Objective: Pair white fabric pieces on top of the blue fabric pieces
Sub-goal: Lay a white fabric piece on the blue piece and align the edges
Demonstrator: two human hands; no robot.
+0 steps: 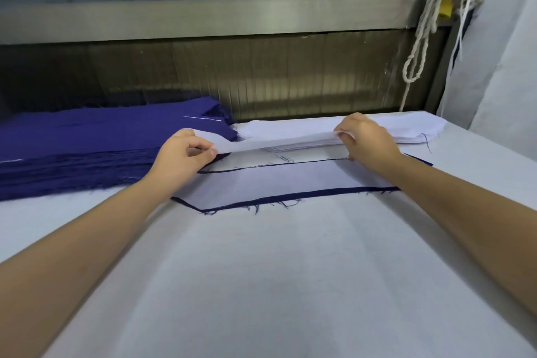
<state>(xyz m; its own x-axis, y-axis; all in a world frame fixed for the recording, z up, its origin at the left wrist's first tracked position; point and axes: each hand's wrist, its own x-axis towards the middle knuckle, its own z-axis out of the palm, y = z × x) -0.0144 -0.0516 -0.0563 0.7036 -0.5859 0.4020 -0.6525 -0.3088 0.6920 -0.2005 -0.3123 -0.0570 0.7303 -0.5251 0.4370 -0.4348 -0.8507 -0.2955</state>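
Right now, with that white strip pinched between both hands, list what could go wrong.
The right hand pinches the white strip just above the white stack; a second layer could cling and come along.
The left hand holds the other end beside the blue stack; lowered skewed, the strip may sit crooked.
Loose threads fray from the blue piece on the table and could get trapped under white.

White table (blue stack, white stack)
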